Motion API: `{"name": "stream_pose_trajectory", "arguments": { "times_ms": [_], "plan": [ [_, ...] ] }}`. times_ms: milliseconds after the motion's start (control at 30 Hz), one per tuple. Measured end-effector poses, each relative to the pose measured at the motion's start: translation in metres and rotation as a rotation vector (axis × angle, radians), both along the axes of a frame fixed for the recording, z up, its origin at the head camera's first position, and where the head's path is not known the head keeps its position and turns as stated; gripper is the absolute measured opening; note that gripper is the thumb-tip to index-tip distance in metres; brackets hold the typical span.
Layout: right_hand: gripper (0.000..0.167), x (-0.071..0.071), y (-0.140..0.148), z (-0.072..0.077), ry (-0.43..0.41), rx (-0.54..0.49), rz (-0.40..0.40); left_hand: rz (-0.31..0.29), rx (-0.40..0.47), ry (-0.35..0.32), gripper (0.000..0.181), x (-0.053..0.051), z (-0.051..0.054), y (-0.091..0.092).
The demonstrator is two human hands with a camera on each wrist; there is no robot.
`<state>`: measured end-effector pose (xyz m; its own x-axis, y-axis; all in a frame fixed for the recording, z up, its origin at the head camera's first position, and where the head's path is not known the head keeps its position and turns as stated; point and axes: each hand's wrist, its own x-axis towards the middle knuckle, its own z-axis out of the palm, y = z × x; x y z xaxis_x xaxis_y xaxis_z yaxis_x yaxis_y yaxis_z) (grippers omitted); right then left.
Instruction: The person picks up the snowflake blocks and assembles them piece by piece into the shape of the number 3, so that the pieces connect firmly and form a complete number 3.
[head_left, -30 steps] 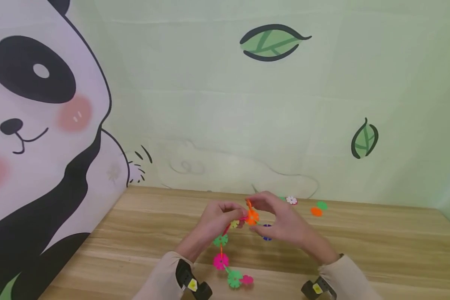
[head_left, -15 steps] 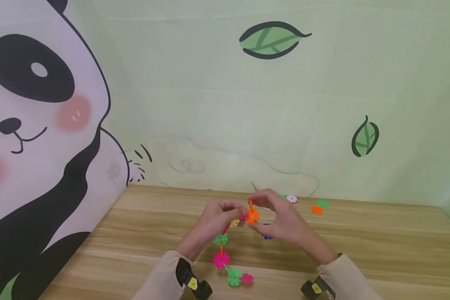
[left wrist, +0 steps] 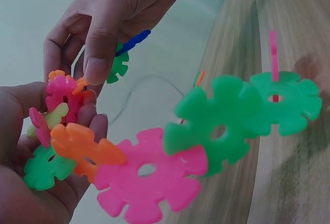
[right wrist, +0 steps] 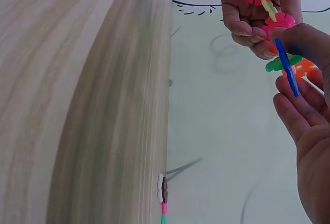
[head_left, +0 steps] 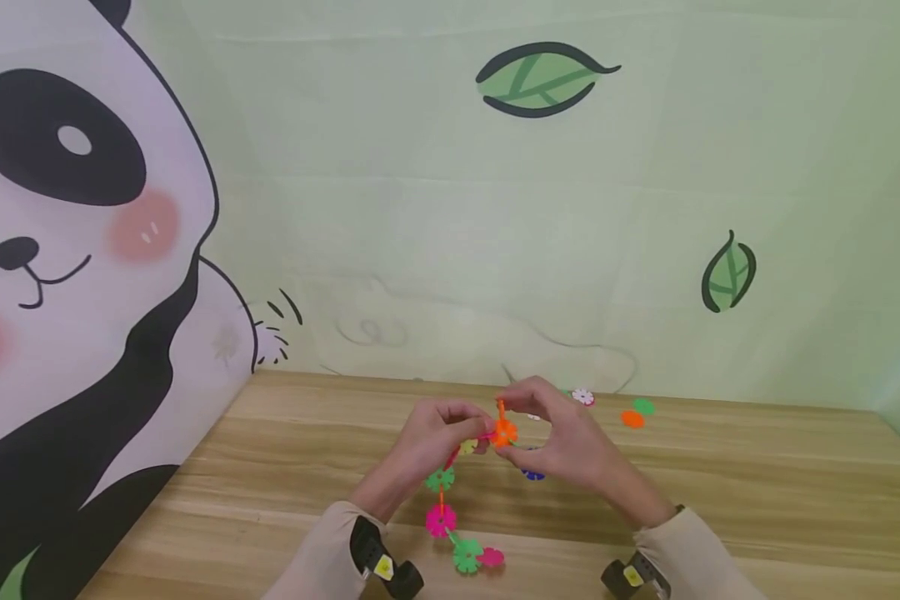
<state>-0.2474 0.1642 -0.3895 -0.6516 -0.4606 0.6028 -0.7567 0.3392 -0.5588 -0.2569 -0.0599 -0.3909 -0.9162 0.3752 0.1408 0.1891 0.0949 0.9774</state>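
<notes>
Above the wooden table [head_left: 765,483], in front of the person, a flower chain [head_left: 441,521] of notched discs runs down from both hands; whether its lower end touches the wood cannot be told. The left hand [head_left: 441,432] has its fingers curled, pinching the chain beside an orange flower [head_left: 504,434]. The right hand [head_left: 573,435] is partly closed, thumb and fingertips bearing on that orange flower. A blue flower [right wrist: 286,68] stands edge-on against a green one [right wrist: 276,66] by the right fingers. Step in hand, as judged: seating one notch into another at this joint; full engagement cannot be confirmed. The next move would call for a steady left pinch and aligned slots while the right presses. Loose flowers [head_left: 633,419] lie farther back, untouched.
</notes>
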Motion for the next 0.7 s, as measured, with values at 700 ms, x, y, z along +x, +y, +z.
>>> {"name": "stream_pose_trajectory", "arguments": {
  "times_ms": [700],
  "plan": [
    [0.056, -0.0016, 0.001, -0.001, 0.03, 0.026, 0.018, -0.027, 0.019, -0.028, 0.017, -0.0017, -0.0007, -0.0009]
  ]
}}
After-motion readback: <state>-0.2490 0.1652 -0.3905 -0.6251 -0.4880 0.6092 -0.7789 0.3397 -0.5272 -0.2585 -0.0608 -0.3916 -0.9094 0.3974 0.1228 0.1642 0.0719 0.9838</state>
